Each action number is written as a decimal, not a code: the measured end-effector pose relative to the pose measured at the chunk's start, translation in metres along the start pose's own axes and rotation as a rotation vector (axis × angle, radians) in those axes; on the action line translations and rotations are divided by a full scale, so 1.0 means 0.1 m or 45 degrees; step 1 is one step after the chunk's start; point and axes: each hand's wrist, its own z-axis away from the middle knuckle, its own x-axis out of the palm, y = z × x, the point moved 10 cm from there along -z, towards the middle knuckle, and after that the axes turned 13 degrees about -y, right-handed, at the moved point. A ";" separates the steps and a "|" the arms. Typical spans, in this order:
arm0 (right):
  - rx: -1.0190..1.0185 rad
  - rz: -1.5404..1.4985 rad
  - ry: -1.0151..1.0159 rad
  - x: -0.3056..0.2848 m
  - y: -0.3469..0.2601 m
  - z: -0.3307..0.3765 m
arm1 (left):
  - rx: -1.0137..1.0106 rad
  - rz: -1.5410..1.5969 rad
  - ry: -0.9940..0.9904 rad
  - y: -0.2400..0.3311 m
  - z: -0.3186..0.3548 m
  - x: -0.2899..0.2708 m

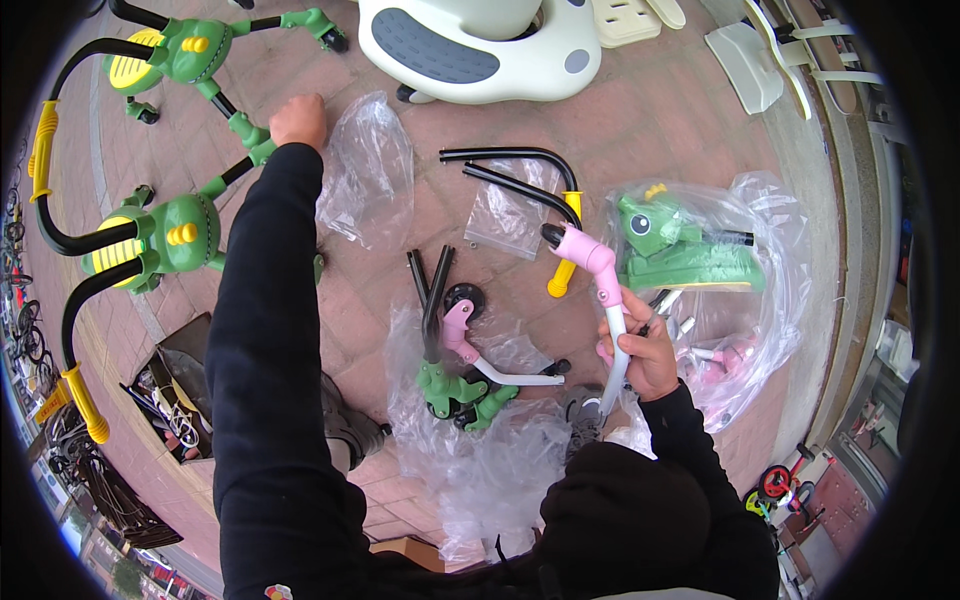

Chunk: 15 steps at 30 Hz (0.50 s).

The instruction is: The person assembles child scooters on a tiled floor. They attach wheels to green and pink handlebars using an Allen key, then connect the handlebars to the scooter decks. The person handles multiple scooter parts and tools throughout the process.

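My right hand (648, 352) is closed around a pink-and-white tube part (612, 318). Its pink joint end, tipped in black, points up and away from me. Stretched far forward on the left, my left hand (298, 122) is a fist. It is beside a green joint (250, 132) of a ride-on frame and a crumpled clear plastic bag (368, 165); what the fingers hold, if anything, is hidden. Between my feet lie a pink-and-white leg (462, 335) with a black wheel and a green joint piece (445, 390) with black tubes, on clear plastic.
Two green-and-yellow ride-on toys (180, 235) with black handlebars stand at left. A black handlebar with yellow grips (567, 275) lies ahead. A bagged green animal-shaped body (690, 250) is at right, a white-and-grey toy base (480, 60) at the top, an open box (178, 375) at lower left.
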 end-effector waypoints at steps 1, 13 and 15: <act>-0.008 -0.028 -0.015 0.01 0.01 0.00 | 0.000 -0.018 -0.031 0.03 -0.05 0.06; 0.028 0.044 0.045 0.08 0.03 -0.07 | 0.145 -0.040 -0.031 0.24 -0.15 0.28; 0.021 0.035 0.022 0.11 0.03 -0.09 | 0.147 0.024 -0.027 0.23 -0.13 0.22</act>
